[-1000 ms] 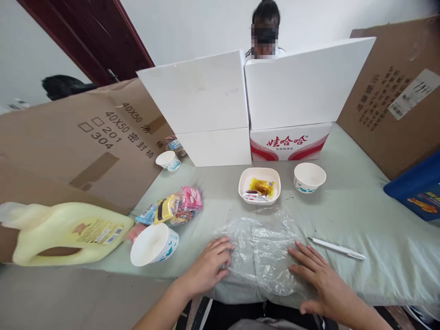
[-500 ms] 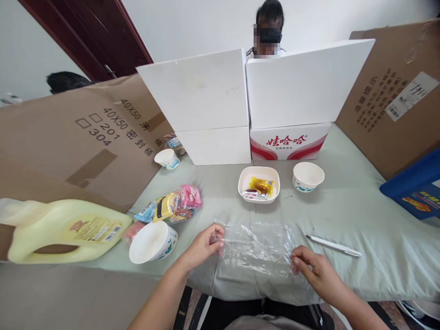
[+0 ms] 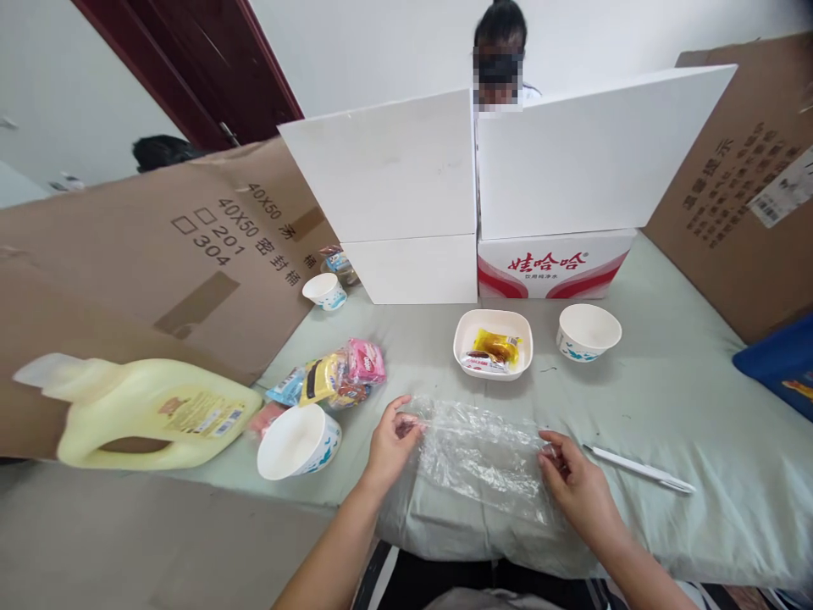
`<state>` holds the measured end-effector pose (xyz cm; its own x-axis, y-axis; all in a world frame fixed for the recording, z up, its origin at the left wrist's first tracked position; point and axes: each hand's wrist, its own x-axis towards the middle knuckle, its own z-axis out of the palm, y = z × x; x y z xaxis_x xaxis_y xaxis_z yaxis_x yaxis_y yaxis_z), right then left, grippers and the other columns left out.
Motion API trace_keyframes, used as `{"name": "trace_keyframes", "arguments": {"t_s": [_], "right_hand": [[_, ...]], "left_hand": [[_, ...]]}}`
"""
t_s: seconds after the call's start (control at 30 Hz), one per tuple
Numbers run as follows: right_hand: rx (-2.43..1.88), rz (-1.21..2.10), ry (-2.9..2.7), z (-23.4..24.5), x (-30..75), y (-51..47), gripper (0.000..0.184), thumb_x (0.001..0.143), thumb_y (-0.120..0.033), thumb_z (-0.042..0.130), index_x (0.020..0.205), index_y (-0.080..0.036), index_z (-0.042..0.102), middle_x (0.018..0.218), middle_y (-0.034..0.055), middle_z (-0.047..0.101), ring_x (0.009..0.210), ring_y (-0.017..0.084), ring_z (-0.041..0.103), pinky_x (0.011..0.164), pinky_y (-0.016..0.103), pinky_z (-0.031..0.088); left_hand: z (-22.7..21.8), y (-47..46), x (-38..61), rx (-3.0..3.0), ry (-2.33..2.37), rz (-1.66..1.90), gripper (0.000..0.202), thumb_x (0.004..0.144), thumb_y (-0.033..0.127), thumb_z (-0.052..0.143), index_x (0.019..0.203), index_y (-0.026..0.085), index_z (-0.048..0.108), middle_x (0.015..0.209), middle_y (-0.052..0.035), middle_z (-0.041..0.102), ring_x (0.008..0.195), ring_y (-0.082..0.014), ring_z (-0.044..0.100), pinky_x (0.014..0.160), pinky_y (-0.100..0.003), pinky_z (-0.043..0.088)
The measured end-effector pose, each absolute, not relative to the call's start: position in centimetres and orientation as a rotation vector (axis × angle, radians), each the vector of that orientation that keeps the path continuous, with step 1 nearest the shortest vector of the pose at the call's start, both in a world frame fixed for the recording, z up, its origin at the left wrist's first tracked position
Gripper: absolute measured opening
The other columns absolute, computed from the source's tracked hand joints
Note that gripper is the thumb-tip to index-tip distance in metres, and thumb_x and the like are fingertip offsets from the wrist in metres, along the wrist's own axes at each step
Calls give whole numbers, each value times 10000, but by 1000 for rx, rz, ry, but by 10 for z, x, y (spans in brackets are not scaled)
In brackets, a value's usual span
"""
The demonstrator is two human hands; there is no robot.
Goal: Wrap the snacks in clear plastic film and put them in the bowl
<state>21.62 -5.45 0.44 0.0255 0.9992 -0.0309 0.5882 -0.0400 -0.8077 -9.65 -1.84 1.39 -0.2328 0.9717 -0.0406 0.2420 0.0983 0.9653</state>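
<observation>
At lower centre, left hand (image 3: 391, 444) and right hand (image 3: 577, 481) pinch opposite sides of clear, roughly rectangular plastic film (image 3: 483, 457). Judged light, limp, slippery; best held by edges.

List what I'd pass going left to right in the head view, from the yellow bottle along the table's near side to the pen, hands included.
Yellow bottle, nearest white bowl, left hand, clear plastic film, right hand, white pen.

film (image 3: 483, 457) before tray (image 3: 494, 319) | packets (image 3: 497, 346) in tray | pen (image 3: 641, 469) right of film
</observation>
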Motion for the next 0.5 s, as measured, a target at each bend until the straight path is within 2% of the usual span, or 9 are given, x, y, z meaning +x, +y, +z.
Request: {"name": "trace_keyframes", "arguments": {"t_s": [0.1, 0.17, 0.3, 0.4, 0.5], "right_hand": [[-1708, 842, -1638, 1, 218, -55, 404, 838, -454, 442, 1121, -205, 586, 850, 46, 695, 752, 204, 665, 702, 321, 514], [-1725, 883, -1625, -1, 219, -55, 404, 848, -461, 423, 1125, -209, 575, 858, 45, 700, 758, 205, 674, 710, 320, 516], [-1747, 979, -1571, -3, 220, -55, 407, 874, -462, 374, 1161, -219, 528, 862, 31, 698, 728, 190, 686, 700, 307, 522], [-1756, 967, -1568, -3, 221, -55, 407, 880, -464, 366, 1174, -224, 513, 853, 30, 696, 731, 190, 687, 695, 307, 522], [-1746, 871, -1578, -5, 222, -56, 395, 878, -463, 375, 1158, -226, 522, 899, 47, 700, 737, 195, 683, 698, 322, 520]], "left_hand": [[14, -18, -95, 1180, 1583, 1277, 477, 682, 323, 696, 1102, 172, 527, 673, 41, 609, 636, -127, 601, 637, -226, 471], [14, -18, -94, 1145, 1588, 1293, 422, 700, 341, 681, 1055, 174, 526, 641, 52, 591, 521, -101, 546, 534, -205, 445], [11, -17, -92, 1041, 1632, 1324, 483, 709, 395, 664, 1098, 182, 472, 687, 46, 607, 373, -56, 415, 358, -177, 338], [11, -17, -91, 989, 1632, 1373, 559, 679, 390, 687, 1140, 194, 439, 767, 24, 625, 409, -60, 457, 350, -169, 341], [12, -16, -92, 976, 1598, 1426, 568, 666, 357, 698, 1142, 192, 435, 779, 12, 630, 565, -102, 576, 479, -190, 441]]}}
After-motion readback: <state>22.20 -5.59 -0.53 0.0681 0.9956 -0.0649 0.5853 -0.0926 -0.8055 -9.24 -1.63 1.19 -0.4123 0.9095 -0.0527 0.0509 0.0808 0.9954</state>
